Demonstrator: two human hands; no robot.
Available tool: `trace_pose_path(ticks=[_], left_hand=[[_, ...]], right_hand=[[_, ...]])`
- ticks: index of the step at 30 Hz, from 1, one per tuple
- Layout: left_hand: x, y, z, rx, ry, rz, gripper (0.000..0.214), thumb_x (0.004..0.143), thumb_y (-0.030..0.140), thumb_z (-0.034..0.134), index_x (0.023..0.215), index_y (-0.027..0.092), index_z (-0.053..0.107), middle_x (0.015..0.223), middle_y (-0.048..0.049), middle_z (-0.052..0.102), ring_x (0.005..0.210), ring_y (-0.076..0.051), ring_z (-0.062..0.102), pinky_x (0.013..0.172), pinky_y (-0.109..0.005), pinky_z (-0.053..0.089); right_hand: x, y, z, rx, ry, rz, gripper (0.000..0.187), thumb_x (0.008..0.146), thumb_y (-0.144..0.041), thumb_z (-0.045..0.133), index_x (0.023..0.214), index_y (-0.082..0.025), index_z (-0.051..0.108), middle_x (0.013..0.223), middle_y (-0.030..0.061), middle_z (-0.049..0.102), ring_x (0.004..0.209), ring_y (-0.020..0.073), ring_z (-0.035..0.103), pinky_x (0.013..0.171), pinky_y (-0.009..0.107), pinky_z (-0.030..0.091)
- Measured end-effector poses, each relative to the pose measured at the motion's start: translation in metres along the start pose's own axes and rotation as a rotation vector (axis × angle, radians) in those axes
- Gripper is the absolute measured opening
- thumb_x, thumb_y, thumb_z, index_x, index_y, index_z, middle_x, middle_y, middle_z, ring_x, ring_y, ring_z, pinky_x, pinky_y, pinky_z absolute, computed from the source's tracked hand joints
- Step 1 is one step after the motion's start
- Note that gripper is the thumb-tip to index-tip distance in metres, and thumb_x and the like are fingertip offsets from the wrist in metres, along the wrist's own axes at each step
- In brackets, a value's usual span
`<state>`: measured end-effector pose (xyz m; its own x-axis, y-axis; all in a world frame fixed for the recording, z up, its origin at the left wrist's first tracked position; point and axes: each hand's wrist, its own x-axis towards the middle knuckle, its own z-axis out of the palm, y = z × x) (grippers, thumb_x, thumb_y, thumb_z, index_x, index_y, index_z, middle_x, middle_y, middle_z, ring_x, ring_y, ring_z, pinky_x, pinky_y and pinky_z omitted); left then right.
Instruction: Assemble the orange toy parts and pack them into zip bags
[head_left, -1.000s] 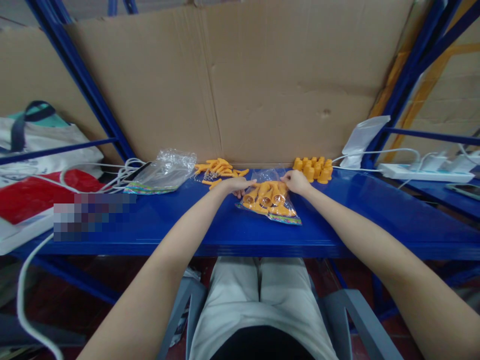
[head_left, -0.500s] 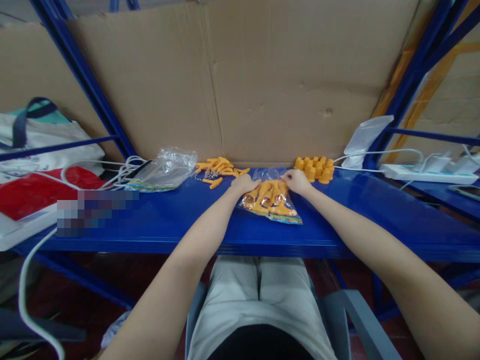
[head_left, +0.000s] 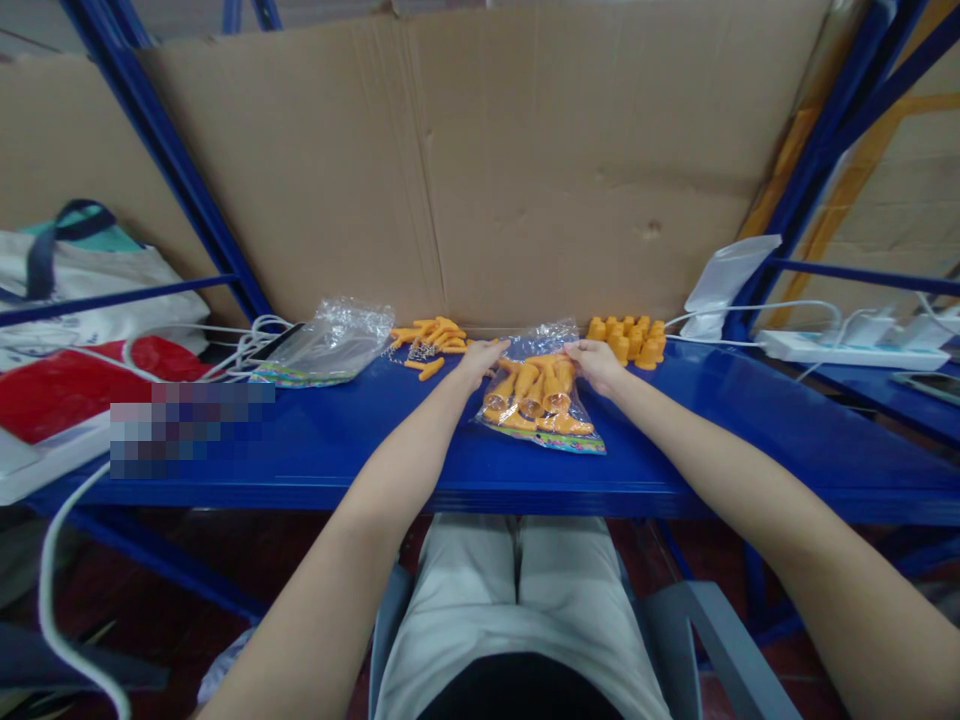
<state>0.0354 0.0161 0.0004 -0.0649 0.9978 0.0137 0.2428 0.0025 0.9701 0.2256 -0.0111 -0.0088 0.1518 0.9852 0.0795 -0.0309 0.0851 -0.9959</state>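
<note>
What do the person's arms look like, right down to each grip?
The left arm and right arm are bare and taper forward, with no sleeves, watch or bracelet showing. Neither the left grip nor the right grip wears a glove; any rings are too small to tell.

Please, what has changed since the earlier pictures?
The clear bag now spreads wider at its far end, reaching closer to the cardboard; the left hand has shifted slightly forward. The right hand stays at the bag; loose orange pieces and orange cups look unchanged.

Cardbd wall (head_left: 562, 170) behind blue tbl (head_left: 315, 435)
</note>
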Motion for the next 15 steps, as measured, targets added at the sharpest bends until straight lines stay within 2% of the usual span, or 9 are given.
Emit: trace_pose_path(ticks=[3,8,12,15], left_hand=[[-0.0007,0.0008,-0.0066,-0.116,-0.081,-0.059,0.019,0.082,0.018,0.067,0.067,0.014,0.058,0.052,0.0020,0.057,0.048,-0.008,0.054,0.059,-0.022,0.048],[-0.0004,0.0004,-0.0108,-0.178,-0.131,-0.068,0.019,0.087,0.009,0.060,0.068,0.012,0.059,0.057,-0.0002,0.062,0.056,-0.009,0.061,0.078,-0.028,0.054],[0.0017,-0.0010,-0.0102,-0.177,-0.125,-0.080,0.015,0.084,0.010,0.063,0.070,0.013,0.060,0.059,-0.0015,0.064,0.063,-0.012,0.066,0.081,-0.031,0.055],[0.0032,-0.0035,-0.0114,-0.167,-0.150,-0.073,0.014,0.080,0.007,0.067,0.070,0.013,0.060,0.060,-0.0021,0.065,0.067,-0.013,0.068,0.084,-0.032,0.054]], right_hand=[[-0.0023,-0.0033,-0.0007,0.030,-0.014,0.019,0.029,0.089,-0.009,0.053,0.061,-0.016,0.058,0.060,0.0023,0.064,0.051,0.0096,0.055,0.049,0.019,0.045],[-0.0017,-0.0042,-0.0019,0.048,-0.016,0.059,0.031,0.091,-0.010,0.050,0.061,-0.016,0.055,0.054,0.0007,0.060,0.047,0.0097,0.052,0.047,0.019,0.043],[0.0005,-0.0033,-0.0036,0.089,-0.012,0.083,0.032,0.092,-0.007,0.048,0.061,-0.016,0.053,0.051,-0.0001,0.056,0.046,0.0095,0.052,0.048,0.019,0.044],[0.0023,-0.0015,-0.0073,0.077,-0.076,0.105,0.031,0.091,-0.005,0.048,0.062,-0.016,0.054,0.053,0.0013,0.058,0.047,0.0097,0.054,0.050,0.019,0.046]])
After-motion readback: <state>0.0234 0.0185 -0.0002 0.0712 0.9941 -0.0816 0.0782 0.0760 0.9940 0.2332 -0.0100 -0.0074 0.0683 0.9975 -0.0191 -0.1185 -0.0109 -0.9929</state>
